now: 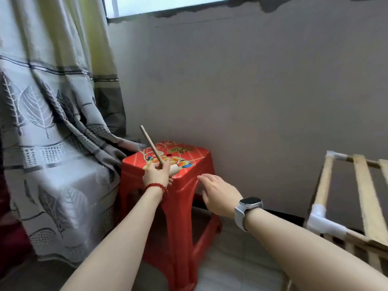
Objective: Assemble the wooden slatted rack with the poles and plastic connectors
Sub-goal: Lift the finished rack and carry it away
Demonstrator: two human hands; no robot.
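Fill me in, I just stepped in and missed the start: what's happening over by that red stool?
A person is putting together a wooden rack. The left hand grips a thin wooden pole over the red plastic stool, its far end tilted up. The right hand hovers open beside it, holding nothing. The partly built slatted rack, with white plastic connectors at its corners, stands off to the right.

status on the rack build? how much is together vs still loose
Done: the rack at right already has slats and side poles joined by white plastic connectors; its lower part is cut off by the frame edge.
In hand: the left hand grips one loose wooden pole over the red stool; the right hand is open and holds nothing.
Left: fitting that pole at least. No other loose parts can be made out.
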